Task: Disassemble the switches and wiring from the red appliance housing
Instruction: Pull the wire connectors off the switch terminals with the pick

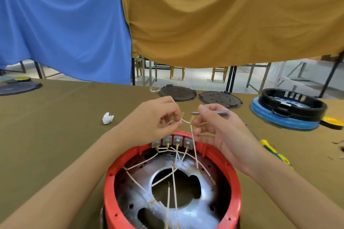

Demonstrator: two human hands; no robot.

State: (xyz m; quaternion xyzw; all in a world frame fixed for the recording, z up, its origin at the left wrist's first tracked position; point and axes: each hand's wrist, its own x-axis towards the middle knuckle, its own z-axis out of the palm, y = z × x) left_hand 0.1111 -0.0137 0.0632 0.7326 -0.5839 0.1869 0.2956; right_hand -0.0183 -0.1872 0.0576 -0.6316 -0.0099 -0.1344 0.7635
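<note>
The red appliance housing (235,188) sits open side up at the near table edge, a metal plate inside it. Several grey switches (172,141) line its far rim, and white wires (175,188) with brass terminals cross the inside. Above the rim, my left hand (152,120) pinches one end of a white wire (186,121) with brass end terminals. My right hand (216,132) pinches the other side of that wire and also holds a thin grey metal tool (214,112) that points left. One long wire runs from my fingers down into the housing.
On the olive table cloth lie a white plastic piece (107,118), two dark round plates (176,93) (220,99) at the far edge, a black ring on a blue base (287,109) at the right, a yellow disc (333,122) and a yellow-green screwdriver (275,153).
</note>
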